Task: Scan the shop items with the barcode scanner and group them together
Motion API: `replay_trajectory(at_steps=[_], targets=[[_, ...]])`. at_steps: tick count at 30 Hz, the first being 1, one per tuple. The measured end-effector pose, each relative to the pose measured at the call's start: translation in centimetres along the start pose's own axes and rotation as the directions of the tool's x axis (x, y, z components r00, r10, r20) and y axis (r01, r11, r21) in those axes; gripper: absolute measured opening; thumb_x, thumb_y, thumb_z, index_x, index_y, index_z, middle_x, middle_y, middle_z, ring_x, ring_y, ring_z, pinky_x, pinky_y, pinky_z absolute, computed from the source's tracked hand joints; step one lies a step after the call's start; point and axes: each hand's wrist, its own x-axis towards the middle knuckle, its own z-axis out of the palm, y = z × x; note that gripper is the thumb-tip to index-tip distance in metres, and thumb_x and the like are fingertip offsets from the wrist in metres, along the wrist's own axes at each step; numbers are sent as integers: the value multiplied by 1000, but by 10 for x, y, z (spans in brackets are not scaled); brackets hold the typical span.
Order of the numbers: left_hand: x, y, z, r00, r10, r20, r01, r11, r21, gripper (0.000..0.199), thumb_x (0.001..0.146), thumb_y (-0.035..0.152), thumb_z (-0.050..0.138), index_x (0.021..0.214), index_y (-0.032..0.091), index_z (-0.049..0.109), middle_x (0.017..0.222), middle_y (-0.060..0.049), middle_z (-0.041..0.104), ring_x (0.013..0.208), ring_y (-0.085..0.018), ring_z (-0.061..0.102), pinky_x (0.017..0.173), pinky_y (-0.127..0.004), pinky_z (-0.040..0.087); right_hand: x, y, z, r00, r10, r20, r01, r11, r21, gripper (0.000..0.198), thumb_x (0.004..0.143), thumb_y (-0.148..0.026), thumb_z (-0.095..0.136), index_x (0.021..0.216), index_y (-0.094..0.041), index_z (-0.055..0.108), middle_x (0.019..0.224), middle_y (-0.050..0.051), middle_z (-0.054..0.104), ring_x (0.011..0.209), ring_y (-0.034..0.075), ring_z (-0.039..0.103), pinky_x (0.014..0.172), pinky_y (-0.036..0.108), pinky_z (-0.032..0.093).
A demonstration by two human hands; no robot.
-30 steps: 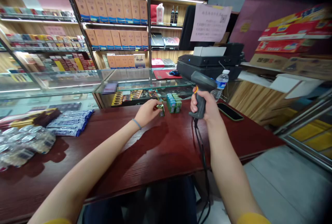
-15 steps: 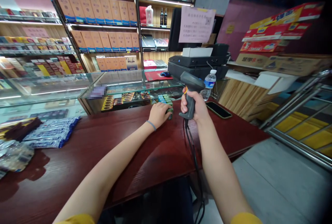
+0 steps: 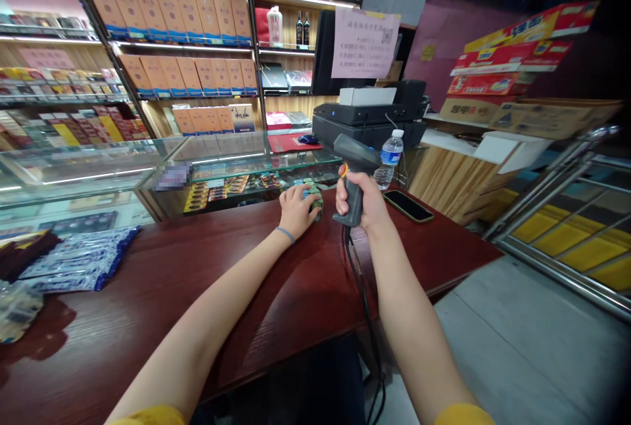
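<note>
My right hand (image 3: 371,204) is wrapped around the handle of a dark grey barcode scanner (image 3: 351,196). The scanner's head points up and left, and its black cable (image 3: 359,280) hangs over the counter edge. My left hand (image 3: 295,211), with a thin band at the wrist, lies palm down at the back of the red-brown counter (image 3: 236,267). Its fingers are spread over a small group of green packs (image 3: 315,199) and touch them; the hand partly hides them. What is printed on the packs is too small to read.
A water bottle (image 3: 390,161) and a phone (image 3: 408,205) are right of the scanner. Blue-white packets (image 3: 81,257) lie at the left. Behind stand a glass display case (image 3: 221,152) and a black cash register (image 3: 365,116). A metal rail (image 3: 552,201) is at the right.
The view has shifted slightly, so everything sits a little further left. The fingers of my left hand have spread wider over the green packs. My right hand keeps its hold on the scanner.
</note>
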Motion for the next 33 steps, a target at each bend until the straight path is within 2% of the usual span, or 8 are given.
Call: replay_trajectory(at_steps=[8,14,21,27,30,33], targets=[[1,2,3,1000,-9,-6,9,1000,-9,25,85,34,67,109,29,69,138,-8,56,129,-32,43,107,-52,27,0,0,2,1000,7,-2,-7,1000,-13,22,81,-39,63,96,-24,54,52,-8,56,33,11,46,35,22,43],[0,3,2,1000,-17,2,17,1000,-14,37,85,35,66,121,29,64,135,-9,58,129,-32,45,108,-53,27,0,1,1,1000,2,21,-2,1000,0,19,83,-37,61,96,-24,55,54,-8,56,34,11,46,35,22,44],[1,0,-5,999,-21,-26,21,1000,-3,50,82,44,71,129,32,59,138,-9,57,133,-33,43,115,-55,20,0,3,1,1000,6,19,-6,1000,-14,21,83,-38,62,97,-24,54,54,-8,56,35,11,48,36,22,43],[-4,-20,-27,993,-77,-84,77,997,-10,68,82,48,69,144,28,47,146,-13,50,137,-33,41,116,-52,23,0,2,7,1000,17,-16,-18,999,-29,20,81,-36,63,94,-24,54,52,-8,55,33,11,46,34,23,41],[-10,-38,-41,991,-90,-101,89,996,-18,66,83,44,69,143,26,47,145,-13,50,136,-32,42,114,-50,28,-1,2,9,1000,29,-11,-29,999,-40,22,80,-37,64,94,-24,54,52,-8,55,34,11,46,34,22,41],[-17,-56,-58,989,-77,-124,70,996,-55,52,87,37,66,135,23,53,138,-12,56,131,-29,48,111,-46,36,-2,3,10,999,37,-7,-38,998,-45,22,80,-37,64,94,-24,54,53,-8,55,34,11,46,35,22,41]])
